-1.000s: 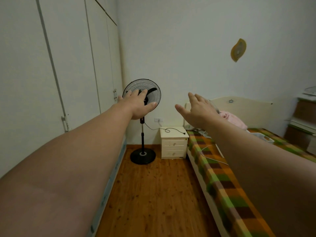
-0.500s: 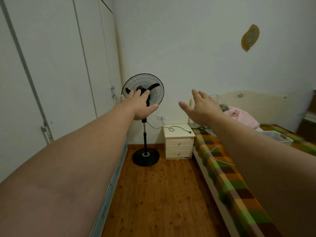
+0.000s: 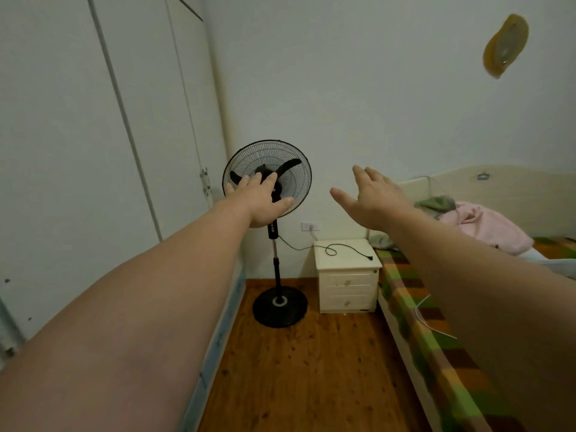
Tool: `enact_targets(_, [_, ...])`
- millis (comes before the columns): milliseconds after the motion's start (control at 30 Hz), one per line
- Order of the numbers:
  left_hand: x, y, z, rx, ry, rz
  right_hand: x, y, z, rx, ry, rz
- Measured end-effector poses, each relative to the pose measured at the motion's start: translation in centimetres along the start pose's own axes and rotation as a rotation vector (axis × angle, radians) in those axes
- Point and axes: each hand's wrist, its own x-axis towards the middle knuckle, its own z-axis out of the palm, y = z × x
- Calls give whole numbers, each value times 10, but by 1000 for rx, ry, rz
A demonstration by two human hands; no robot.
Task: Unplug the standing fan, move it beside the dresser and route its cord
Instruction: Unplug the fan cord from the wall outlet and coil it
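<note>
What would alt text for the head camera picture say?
Two bare arms stretch forward, open left hand and right hand, toward a black standing fan in a bedroom corner. Its cord's plug lies on a white nightstand beside a bed.

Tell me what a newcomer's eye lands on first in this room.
Two bare arms stretch forward, the open left hand overlapping the black standing fan in the far corner, the open right hand raised empty beside it. The fan's black cord trails onto the small white dresser, its plug lying loose on top. A plaid-covered bed runs along the right.
</note>
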Motion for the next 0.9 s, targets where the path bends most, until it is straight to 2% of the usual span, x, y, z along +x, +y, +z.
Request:
enact_targets(167, [77, 19, 23, -3, 1, -13, 77, 31, 28, 11, -8, -40])
enact_targets(467, [193, 24, 80, -21, -34, 15, 172, 73, 90, -1, -63, 1])
enact_targets(900, [411, -35, 166, -13, -32, 137, 363, 68, 192, 31, -48, 69])
